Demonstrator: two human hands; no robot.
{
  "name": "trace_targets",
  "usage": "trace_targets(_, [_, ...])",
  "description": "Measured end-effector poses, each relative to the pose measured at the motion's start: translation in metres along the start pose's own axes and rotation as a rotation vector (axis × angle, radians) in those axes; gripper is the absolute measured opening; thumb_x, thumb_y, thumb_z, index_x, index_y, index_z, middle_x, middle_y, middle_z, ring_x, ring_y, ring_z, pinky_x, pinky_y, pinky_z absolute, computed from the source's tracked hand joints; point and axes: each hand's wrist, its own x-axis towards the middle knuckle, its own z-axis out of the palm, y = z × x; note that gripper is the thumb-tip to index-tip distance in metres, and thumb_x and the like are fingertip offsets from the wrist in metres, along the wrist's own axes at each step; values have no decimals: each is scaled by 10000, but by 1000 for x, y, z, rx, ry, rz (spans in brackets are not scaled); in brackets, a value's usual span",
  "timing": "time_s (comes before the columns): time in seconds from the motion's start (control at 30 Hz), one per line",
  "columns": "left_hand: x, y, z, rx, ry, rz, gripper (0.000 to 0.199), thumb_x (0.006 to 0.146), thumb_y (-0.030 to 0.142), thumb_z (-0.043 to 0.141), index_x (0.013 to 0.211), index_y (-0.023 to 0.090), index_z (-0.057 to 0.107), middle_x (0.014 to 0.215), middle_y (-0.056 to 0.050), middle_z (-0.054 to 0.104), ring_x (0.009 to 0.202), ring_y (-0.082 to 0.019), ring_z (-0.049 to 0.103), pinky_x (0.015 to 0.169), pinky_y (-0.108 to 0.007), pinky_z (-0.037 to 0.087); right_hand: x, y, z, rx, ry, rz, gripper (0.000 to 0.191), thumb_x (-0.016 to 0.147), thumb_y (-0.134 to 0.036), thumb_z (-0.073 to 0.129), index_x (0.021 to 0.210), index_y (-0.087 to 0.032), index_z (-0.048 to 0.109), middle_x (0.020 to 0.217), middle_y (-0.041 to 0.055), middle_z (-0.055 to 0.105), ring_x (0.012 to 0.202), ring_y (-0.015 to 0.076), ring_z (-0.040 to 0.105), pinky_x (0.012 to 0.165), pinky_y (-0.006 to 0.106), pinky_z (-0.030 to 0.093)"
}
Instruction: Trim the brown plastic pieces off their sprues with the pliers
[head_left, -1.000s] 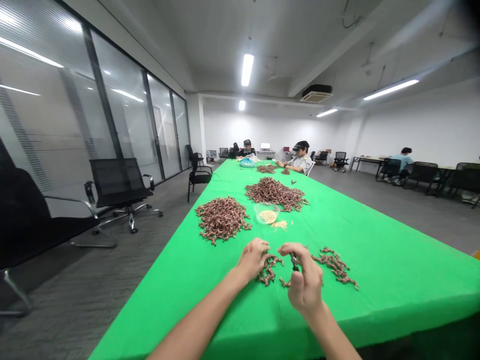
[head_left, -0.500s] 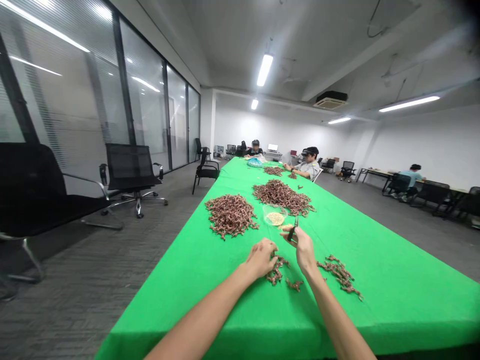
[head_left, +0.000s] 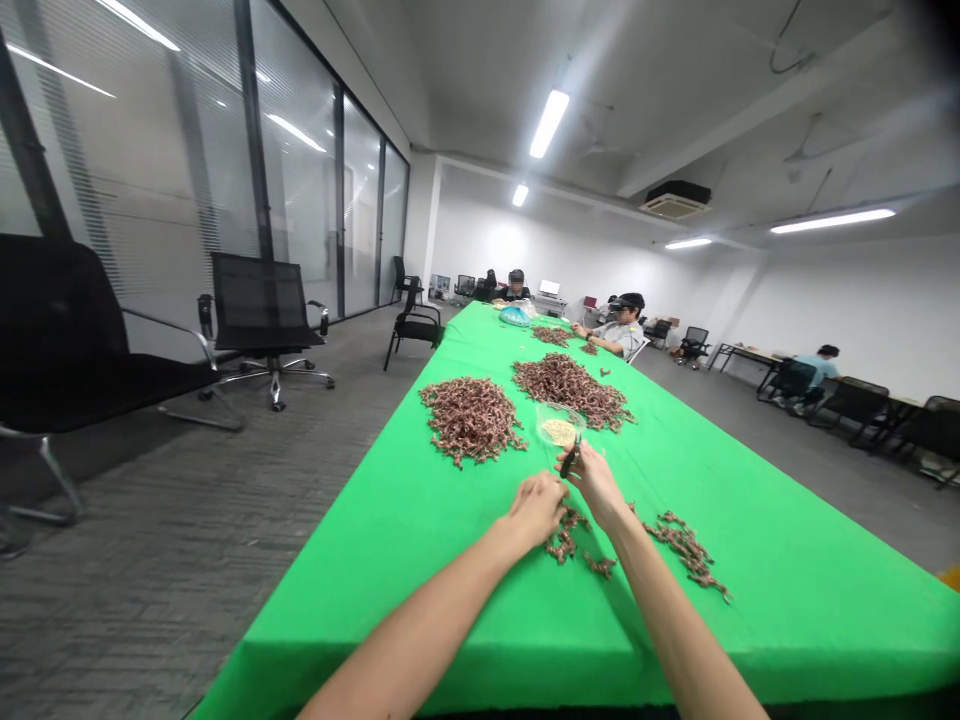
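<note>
My left hand (head_left: pixel 536 510) lies curled on a small clump of reddish-brown dried sprigs (head_left: pixel 564 540), and I cannot tell whether it grips any. My right hand (head_left: pixel 592 485) pinches a small dark tool (head_left: pixel 570 460), perhaps pliers or tweezers, just in front of a clear bowl (head_left: pixel 559 425) of pale grains. Two large heaps of the same sprigs (head_left: pixel 471 420) (head_left: pixel 570 390) lie beyond my hands. Another loose strip of sprigs (head_left: pixel 684 548) stretches to the right of my right forearm.
All of this lies on a long table covered in green cloth (head_left: pixel 787 590). Its left edge runs close by, with black chairs (head_left: pixel 262 300) beyond it. A seated co-worker (head_left: pixel 622 338) works at the far end, near more sprigs (head_left: pixel 551 336) and a blue bag (head_left: pixel 514 316).
My right hand has moved forward with the tool, closer to the bowl. My left hand has shifted slightly forward on the clump. The whole view has turned a little, with the table lower in the frame.
</note>
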Motion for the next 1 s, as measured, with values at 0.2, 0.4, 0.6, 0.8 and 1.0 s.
trace_targets(0.2, [3, -3, -5, 96, 8, -19, 199, 801, 150, 669, 995, 187, 696, 1051, -91, 660, 1043, -264, 578, 933, -367, 438, 10, 15, -3, -247, 109, -183, 670, 747, -788, 562, 849, -128, 612, 689, 46, 615, 579, 180, 562, 563, 281, 444])
trace_targets(0.4, [10, -18, -15, 30, 133, -94, 250, 727, 208, 784, 960, 209, 694, 1012, -63, 677, 1000, -250, 601, 895, -358, 456, 11, 14, -19, -744, 107, -488, 617, 925, -710, 349, 764, -164, 588, 667, 38, 577, 625, 180, 531, 617, 277, 398])
trace_targets(0.6, [20, -28, -23, -313, 352, -155, 396, 635, 135, 827, 960, 177, 605, 966, -55, 686, 916, -216, 644, 794, -333, 506, 7, 6, -30, -676, 203, -480, 618, 950, -680, 328, 691, -176, 574, 572, 30, 562, 535, 166, 531, 576, 269, 390])
trace_targets(0.8, [29, -27, -19, -638, 379, -190, 497, 617, 153, 814, 1027, 155, 532, 1001, -81, 648, 855, -194, 645, 707, -315, 547, 3, 6, -32, -569, 134, -442, 643, 939, -687, 347, 647, -168, 588, 544, 41, 596, 466, 149, 533, 527, 254, 399])
trace_targets(1.0, [31, -27, -12, -808, 379, -224, 549, 554, 127, 810, 1017, 148, 516, 1037, -79, 583, 823, -180, 661, 683, -291, 565, -4, 9, -21, -599, 74, -411, 553, 944, -631, 408, 672, -174, 562, 575, 40, 618, 500, 157, 584, 529, 242, 412])
